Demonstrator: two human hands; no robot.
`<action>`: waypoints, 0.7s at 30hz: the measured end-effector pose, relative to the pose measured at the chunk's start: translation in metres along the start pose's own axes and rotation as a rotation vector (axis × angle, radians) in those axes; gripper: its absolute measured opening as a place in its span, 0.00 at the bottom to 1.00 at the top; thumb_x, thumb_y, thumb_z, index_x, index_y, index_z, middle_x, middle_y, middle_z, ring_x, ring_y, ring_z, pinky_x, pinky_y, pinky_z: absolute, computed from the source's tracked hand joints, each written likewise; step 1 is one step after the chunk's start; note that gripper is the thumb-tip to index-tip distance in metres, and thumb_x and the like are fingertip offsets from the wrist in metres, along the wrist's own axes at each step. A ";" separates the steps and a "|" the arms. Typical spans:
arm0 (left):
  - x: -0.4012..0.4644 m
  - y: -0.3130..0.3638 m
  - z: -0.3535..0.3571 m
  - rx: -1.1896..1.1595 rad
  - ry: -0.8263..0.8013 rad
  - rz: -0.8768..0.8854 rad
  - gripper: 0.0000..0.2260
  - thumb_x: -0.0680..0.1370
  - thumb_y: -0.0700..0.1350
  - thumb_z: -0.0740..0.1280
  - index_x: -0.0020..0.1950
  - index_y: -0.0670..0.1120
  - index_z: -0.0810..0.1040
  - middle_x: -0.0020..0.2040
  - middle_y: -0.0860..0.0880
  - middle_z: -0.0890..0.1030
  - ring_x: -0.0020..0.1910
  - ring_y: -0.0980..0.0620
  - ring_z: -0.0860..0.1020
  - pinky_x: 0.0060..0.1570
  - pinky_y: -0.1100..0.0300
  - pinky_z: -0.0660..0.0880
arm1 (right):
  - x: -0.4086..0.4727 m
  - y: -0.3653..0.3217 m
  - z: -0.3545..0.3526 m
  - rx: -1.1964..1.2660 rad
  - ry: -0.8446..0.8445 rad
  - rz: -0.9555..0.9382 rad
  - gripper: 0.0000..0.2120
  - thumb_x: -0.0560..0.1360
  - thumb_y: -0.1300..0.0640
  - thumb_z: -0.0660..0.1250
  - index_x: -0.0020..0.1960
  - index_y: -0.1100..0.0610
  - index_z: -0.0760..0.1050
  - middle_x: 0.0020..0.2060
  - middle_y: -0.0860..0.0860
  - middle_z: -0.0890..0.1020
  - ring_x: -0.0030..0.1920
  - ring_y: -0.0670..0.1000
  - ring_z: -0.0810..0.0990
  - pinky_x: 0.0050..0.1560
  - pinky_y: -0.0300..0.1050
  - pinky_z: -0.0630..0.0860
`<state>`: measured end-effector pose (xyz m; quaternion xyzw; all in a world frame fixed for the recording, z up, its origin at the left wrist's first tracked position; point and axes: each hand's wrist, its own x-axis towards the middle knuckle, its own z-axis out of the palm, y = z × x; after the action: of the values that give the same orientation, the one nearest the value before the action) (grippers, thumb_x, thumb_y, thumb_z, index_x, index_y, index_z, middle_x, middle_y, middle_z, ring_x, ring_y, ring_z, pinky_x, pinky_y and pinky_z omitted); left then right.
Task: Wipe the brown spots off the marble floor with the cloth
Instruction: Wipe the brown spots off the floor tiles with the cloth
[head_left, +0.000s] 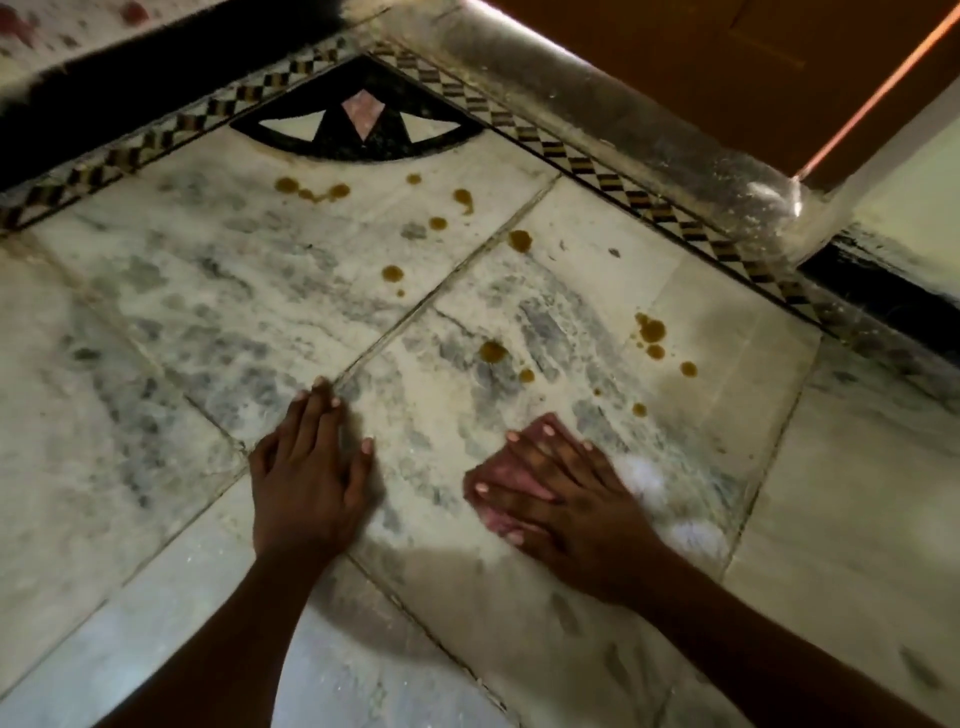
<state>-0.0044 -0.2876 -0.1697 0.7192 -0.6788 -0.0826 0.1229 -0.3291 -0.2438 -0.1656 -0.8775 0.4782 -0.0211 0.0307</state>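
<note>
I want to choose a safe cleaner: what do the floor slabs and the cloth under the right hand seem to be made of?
Floor slabs: apparently polished marble, off-white with grey veining, thin joints and a dull sheen. Cloth: looks like a soft pink fabric, folded and creased under the right hand; its weave is too blurred to tell.

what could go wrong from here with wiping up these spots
1. The small pink cloth lies flat under the right hand, with little free area; it may smear the many brown spots rather than lift them.
2. Spots near the dark grout joint could be pushed into it.
3. The left hand rests flat on the white marble floor; it may slip if wet.
</note>
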 end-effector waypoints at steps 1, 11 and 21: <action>0.000 -0.001 0.001 0.005 0.003 -0.001 0.31 0.85 0.61 0.53 0.84 0.47 0.65 0.88 0.50 0.59 0.86 0.47 0.59 0.77 0.43 0.60 | 0.006 0.014 -0.003 -0.007 -0.038 -0.005 0.25 0.86 0.33 0.52 0.83 0.29 0.55 0.87 0.48 0.56 0.87 0.58 0.50 0.82 0.67 0.57; 0.002 -0.003 0.000 0.023 0.003 -0.003 0.29 0.84 0.59 0.56 0.82 0.48 0.68 0.88 0.49 0.59 0.86 0.48 0.60 0.78 0.43 0.62 | 0.106 -0.037 0.020 0.034 0.075 0.339 0.26 0.86 0.34 0.49 0.83 0.31 0.58 0.87 0.50 0.58 0.87 0.61 0.49 0.81 0.68 0.58; 0.002 -0.001 0.001 -0.013 0.018 -0.010 0.28 0.84 0.57 0.57 0.82 0.46 0.69 0.88 0.48 0.59 0.86 0.47 0.60 0.79 0.43 0.61 | 0.169 -0.040 0.012 0.222 -0.062 0.817 0.28 0.84 0.31 0.43 0.82 0.26 0.43 0.88 0.49 0.44 0.87 0.62 0.37 0.84 0.70 0.43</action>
<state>-0.0036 -0.2894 -0.1703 0.7227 -0.6733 -0.0812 0.1334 -0.2037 -0.3636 -0.1730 -0.6076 0.7802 -0.0320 0.1453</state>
